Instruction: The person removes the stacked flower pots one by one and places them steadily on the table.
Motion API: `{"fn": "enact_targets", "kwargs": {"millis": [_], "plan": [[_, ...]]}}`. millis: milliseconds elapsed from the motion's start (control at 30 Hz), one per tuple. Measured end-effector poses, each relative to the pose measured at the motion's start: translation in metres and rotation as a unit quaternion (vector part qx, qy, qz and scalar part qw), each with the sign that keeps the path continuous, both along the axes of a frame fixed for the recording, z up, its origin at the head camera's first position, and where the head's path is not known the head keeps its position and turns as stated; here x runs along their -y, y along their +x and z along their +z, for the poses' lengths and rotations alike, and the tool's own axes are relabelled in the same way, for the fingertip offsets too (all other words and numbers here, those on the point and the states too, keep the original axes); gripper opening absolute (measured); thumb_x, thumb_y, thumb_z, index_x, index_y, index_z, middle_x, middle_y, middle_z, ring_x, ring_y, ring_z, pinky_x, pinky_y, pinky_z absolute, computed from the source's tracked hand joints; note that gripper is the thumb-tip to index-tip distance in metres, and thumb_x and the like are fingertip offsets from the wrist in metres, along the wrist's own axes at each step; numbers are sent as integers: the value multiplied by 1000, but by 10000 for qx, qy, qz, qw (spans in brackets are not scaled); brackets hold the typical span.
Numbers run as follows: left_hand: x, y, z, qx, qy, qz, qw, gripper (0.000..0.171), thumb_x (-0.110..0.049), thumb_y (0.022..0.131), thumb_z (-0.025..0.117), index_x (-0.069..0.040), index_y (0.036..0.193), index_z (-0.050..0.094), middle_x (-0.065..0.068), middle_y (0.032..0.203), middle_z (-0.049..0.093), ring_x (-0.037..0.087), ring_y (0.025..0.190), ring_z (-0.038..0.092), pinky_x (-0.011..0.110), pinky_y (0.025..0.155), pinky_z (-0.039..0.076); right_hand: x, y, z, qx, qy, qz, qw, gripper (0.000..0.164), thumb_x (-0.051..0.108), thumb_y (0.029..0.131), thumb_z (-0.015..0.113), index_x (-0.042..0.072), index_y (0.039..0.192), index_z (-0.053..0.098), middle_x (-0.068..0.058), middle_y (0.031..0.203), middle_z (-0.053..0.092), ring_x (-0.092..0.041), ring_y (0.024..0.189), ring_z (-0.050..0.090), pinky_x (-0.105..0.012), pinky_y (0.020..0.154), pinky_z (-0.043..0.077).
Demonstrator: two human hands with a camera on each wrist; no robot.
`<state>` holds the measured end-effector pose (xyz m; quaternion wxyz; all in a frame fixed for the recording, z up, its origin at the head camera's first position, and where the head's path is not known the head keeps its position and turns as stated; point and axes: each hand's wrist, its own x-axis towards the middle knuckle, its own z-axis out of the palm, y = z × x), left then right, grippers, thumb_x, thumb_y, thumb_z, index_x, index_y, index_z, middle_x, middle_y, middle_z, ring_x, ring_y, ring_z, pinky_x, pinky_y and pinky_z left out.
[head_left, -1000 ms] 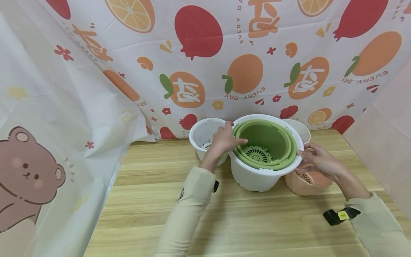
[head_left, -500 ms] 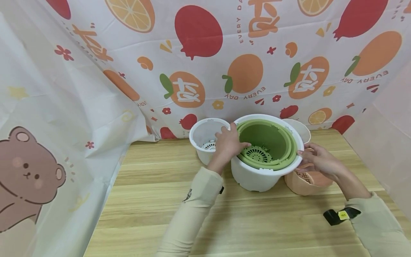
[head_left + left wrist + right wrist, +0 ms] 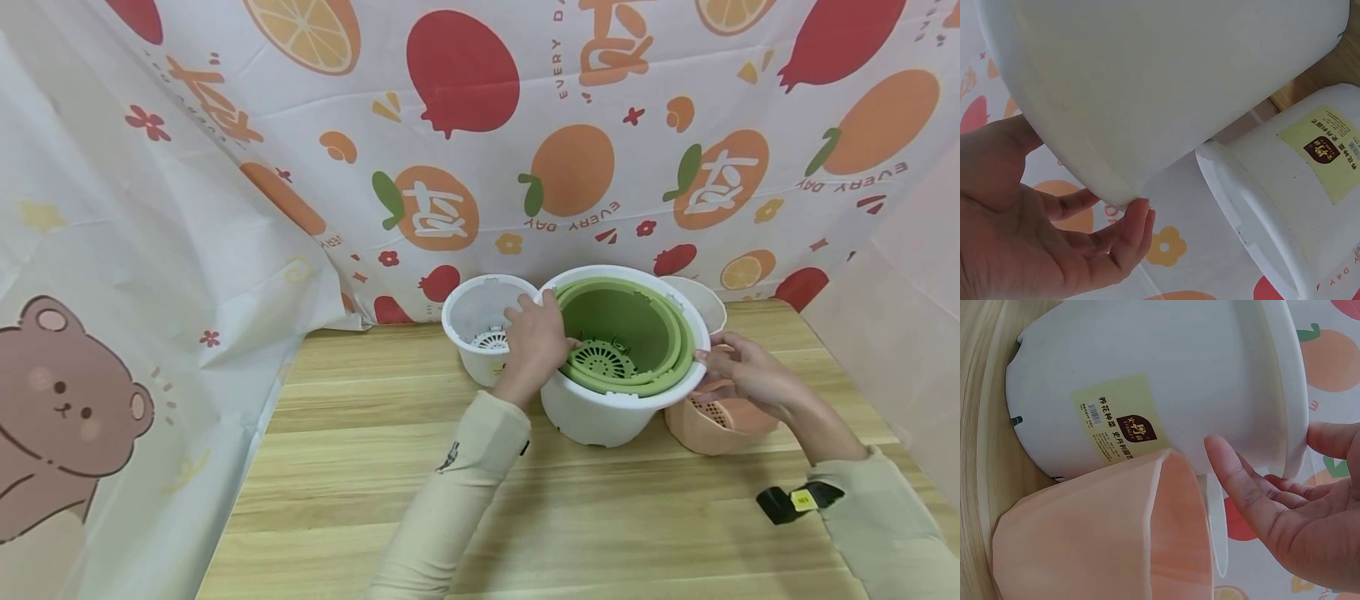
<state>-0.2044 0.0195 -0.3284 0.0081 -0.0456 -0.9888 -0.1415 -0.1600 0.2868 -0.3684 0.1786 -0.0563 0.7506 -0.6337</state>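
Observation:
A large white flowerpot [image 3: 592, 421] stands on the table with green flowerpots [image 3: 622, 292] nested inside it, the inner one showing a slotted bottom. My left hand [image 3: 534, 343] holds its left rim, thumb reaching over to the inside. The left wrist view has the fingertips of that hand [image 3: 1035, 231] right at the rim's outer edge. On the opposite side, my right hand [image 3: 753, 379] grips the right rim. In the right wrist view the thumb of this hand [image 3: 1310, 506] lies over the rim and the fingers are below it, beside the label [image 3: 1119, 419].
To the left is a smaller white flowerpot [image 3: 480, 362], close against the large one. A peach flowerpot [image 3: 693, 429] stands at the right, with another pale pot [image 3: 708, 307] behind it. A fruit-print cloth [image 3: 315, 275] hangs along the table's [image 3: 360, 467] back edge.
My left hand has slid a little to the right and nearer along the rim, uncovering more of the small white flowerpot. The right hand and the pots have stayed in place.

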Motion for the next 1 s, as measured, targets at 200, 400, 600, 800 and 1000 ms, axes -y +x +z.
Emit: {"fn": "enact_targets", "kwargs": {"millis": [200, 400, 600, 800, 1000], "plan": [[0, 0, -1, -70, -81, -13, 9999, 62, -36, 73, 76, -5, 117, 46, 18, 105, 47, 35, 93, 46, 36, 65, 51, -1, -1, 1, 0, 84, 47, 10000, 42, 17, 98, 44, -12, 120, 23, -9, 90, 62, -25, 80, 65, -49, 74, 53], [1, -1, -3, -100, -77, 12, 9999, 56, -30, 75, 74, -5, 118, 46, 19, 106, 47, 36, 94, 46, 37, 66, 51, -2, -3, 0, 25, 146, 100, 9998, 44, 17, 98, 43, -13, 122, 22, -11, 90, 63, -25, 79, 65, -47, 73, 54], [0, 0, -3, -136, -108, 16, 9998, 58, -33, 74, 75, -5, 117, 47, 18, 106, 48, 35, 94, 47, 38, 67, 50, -3, -4, 2, 78, 220, 88, 9997, 45, 16, 98, 43, -14, 123, 20, -10, 89, 62, -24, 78, 65, -49, 74, 53], [-1, 0, -4, -189, -201, 55, 9996, 60, -42, 71, 76, -6, 111, 49, 16, 104, 48, 33, 93, 47, 36, 66, 51, -4, -3, 3, 64, 218, 160, 9996, 45, 15, 99, 41, -15, 124, 19, -10, 90, 62, -25, 78, 65, -46, 72, 54], [-2, -2, -6, -299, -213, 123, 9993, 55, -35, 73, 76, -5, 112, 50, 16, 104, 48, 33, 95, 47, 38, 66, 52, -4, -3, 4, 66, 210, 134, 9997, 44, 14, 98, 41, -15, 123, 19, -10, 89, 62, -26, 79, 64, -46, 72, 54]]}}
